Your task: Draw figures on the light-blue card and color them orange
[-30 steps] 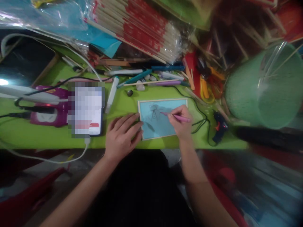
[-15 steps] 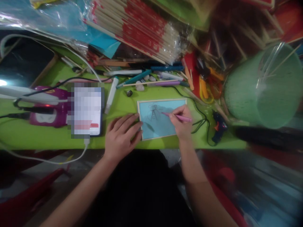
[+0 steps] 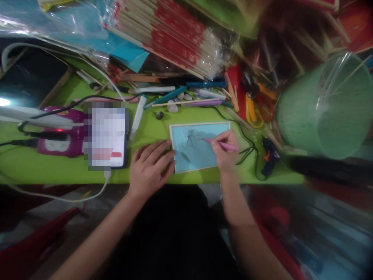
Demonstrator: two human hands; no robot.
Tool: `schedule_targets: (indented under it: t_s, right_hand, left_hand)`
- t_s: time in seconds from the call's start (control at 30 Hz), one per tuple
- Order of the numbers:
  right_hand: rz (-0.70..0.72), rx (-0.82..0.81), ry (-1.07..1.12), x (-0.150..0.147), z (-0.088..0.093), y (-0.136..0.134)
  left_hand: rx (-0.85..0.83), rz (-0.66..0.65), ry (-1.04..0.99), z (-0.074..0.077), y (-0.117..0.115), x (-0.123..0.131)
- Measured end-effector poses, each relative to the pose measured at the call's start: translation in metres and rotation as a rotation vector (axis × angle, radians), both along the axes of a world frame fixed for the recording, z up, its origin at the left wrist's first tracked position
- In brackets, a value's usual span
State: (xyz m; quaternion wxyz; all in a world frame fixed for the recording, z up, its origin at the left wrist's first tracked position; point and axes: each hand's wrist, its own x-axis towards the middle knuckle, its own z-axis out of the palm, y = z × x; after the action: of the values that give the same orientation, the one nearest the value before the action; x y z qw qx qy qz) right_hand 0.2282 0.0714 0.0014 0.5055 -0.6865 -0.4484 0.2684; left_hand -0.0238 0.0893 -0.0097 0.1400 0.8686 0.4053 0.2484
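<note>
Card (image 3: 201,157) sits flat between both hands: right hand's (image 3: 226,153) fingers are pinched around a pink pen (image 3: 229,147), left hand (image 3: 151,165) lies flat, fingers relaxed with tips at the card's left edge. Right hand hides some of the card's right side, and I can't tell if the pen tip's touching. It's light blue, pale border, blurry dark sketch (image 3: 190,140). Green surface (image 3: 154,130) is cluttered: phone (image 3: 119,161), glue gun (image 3: 269,155), green tub (image 3: 305,116). Room (image 3: 326,217) beyond is dim.

Blk clothing (image 3: 175,237) over lap, bare L & R forearms (image 3: 106,231), bare fingers (image 3: 152,152)
</note>
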Motion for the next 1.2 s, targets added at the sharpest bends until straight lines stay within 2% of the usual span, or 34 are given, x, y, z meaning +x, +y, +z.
schedule_targets:
  t_s: [0.17,0.3,0.5,0.9,1.2]
  right_hand:
    - [0.097,-0.083,0.045,-0.0009,0.0028,0.0014]
    - [0.132,-0.089,0.064,-0.0027,0.0039,0.0027]
    - [0.12,-0.116,0.005,-0.004,0.0039,0.0041]
    - [0.095,-0.108,0.02,-0.004,0.0038,0.0052]
    - [0.084,-0.068,0.001,-0.001,0.0014,0.0037]
  left_hand:
    - [0.009,-0.001,0.013,0.0008,0.0,0.0004]
    - [0.001,0.006,0.009,0.0003,-0.0006,-0.0002]
    - [0.001,0.003,-0.003,0.0001,0.0,-0.0007]
    - [-0.036,0.004,-0.015,-0.0011,-0.0009,-0.0012]
    - [0.014,-0.003,0.005,0.001,0.0001,-0.0004]
